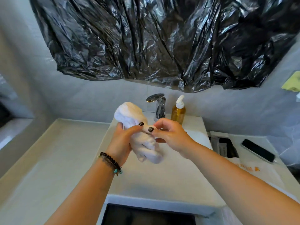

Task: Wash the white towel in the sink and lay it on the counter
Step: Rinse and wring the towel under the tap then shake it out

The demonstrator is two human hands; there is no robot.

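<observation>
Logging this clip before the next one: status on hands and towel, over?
Left hand gripping bunched white terry towel above white sink. Right hand pinching towel's middle. Chrome faucet behind; nothing blocking.

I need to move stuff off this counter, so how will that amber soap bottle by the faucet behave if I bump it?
The amber soap bottle is tall and narrow on a small base, so it may tip easily. It looks mostly full, so probably heavy for its size. Standing beside the faucet, it may be slippery.
</observation>
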